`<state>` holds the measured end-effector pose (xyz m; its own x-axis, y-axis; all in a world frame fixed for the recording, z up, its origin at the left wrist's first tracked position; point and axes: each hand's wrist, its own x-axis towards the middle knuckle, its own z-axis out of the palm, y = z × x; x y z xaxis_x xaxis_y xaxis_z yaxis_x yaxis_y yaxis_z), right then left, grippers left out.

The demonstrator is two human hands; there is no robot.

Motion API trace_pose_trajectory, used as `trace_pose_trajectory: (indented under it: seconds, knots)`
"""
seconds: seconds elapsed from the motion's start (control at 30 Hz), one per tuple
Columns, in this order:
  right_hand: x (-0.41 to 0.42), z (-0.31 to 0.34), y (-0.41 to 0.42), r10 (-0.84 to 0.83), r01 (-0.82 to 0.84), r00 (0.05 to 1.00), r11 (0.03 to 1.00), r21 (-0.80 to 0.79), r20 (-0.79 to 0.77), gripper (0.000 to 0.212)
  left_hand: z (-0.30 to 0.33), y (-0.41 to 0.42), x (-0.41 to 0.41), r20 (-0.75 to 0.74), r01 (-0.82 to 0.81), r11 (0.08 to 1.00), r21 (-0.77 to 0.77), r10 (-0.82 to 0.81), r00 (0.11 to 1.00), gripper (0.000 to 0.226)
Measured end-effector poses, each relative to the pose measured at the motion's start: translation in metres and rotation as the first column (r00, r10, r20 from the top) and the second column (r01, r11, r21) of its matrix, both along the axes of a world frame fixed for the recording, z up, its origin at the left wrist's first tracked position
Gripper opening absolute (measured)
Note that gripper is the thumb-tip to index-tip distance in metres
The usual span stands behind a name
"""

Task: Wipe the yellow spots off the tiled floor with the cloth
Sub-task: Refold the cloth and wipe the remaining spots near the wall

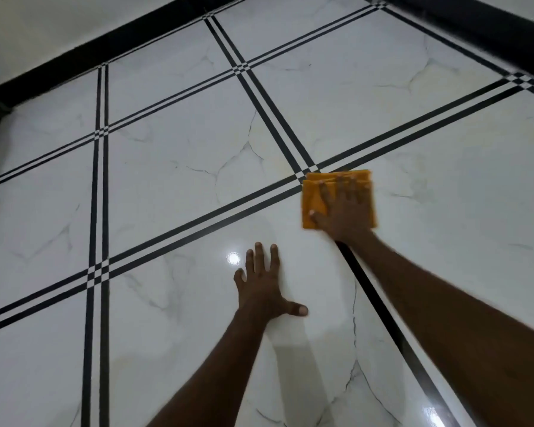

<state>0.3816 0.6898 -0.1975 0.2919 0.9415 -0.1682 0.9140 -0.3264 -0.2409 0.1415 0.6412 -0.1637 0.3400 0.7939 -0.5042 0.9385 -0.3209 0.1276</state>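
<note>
I am pressing the cloth (313, 195) flat against the floor (167, 186) with my right hand (344, 211), and I am propping myself on my left hand (264, 288), which is lying nearer to me and to the left of the cloth. The cloth is folded into a rough square, so it has no real long axis; it is sitting just below the crossing of two black tile lines, with its far edge touching that crossing. My right arm is the one reaching it, and the left is staying well apart from it.

My right fingers (342, 186) are spread wide and laid flat on top of the cloth; they are pinning it down rather than gripping it, and the thumb is resting near the cloth's left edge. My left fingers (259, 257) are also splayed, palm down on the bare tile, holding nothing.

I am not making out any yellow spots on the tiles around the cloth; the only faint yellowish tint I am seeing lies just beyond the crossing, too weak to be sure of. If a spot is there, my judgement is that the next stroke needs to push the cloth away from me, across the lines.
</note>
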Motion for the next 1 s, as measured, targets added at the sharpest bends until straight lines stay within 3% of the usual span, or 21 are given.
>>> trace_pose_trajectory:
  seconds: [0.1,0.17,0.3,0.47,0.53,0.67,0.83,0.9,1.0]
  knots:
    - [-0.043,-0.003,-0.025,0.194,-0.195,0.981,0.981,0.006,0.023,0.084,0.005,-0.001,-0.004,-0.014,0.010,1.000,0.007,-0.010,1.000,0.151]
    - [-0.034,-0.005,-0.084,0.211,-0.212,0.976,0.977,0.024,0.043,0.081,0.010,0.000,0.000,-0.014,0.003,1.000,-0.005,-0.003,1.000,0.151]
    - [0.054,-0.005,-0.175,-0.016,0.013,0.994,0.999,0.030,0.105,0.080,0.017,-0.003,0.002,-0.015,-0.011,1.000,0.007,0.011,1.000,0.151]
    - [0.077,-0.003,-0.117,-0.209,0.204,0.972,0.977,0.054,0.103,0.086,0.013,-0.002,0.014,-0.067,-0.010,1.000,-0.010,0.009,0.998,0.152]
    - [0.038,-0.010,-0.112,-0.150,0.135,0.980,0.983,0.120,0.127,0.081,0.015,-0.006,0.019,-0.070,-0.021,1.000,-0.019,0.019,0.997,0.148]
    - [-0.012,-0.010,-0.188,0.037,-0.049,0.992,0.993,0.108,0.118,0.081,0.017,-0.032,0.038,-0.068,0.031,0.996,-0.088,-0.037,0.997,0.148]
    - [0.096,-0.010,-0.246,-0.249,0.243,0.960,0.968,0.061,0.125,0.081,0.014,-0.054,0.049,-0.080,0.160,0.987,-0.012,-0.160,0.984,0.148]
    - [0.135,-0.008,-0.228,-0.369,0.366,0.925,0.929,0.047,0.091,0.087,0.013,-0.058,0.054,-0.073,0.193,0.981,0.009,-0.192,0.979,0.146]
    - [0.115,-0.006,-0.181,-0.424,0.420,0.905,0.903,0.089,0.031,0.088,0.015,-0.061,0.066,-0.064,0.160,0.987,0.001,-0.160,0.985,0.142]
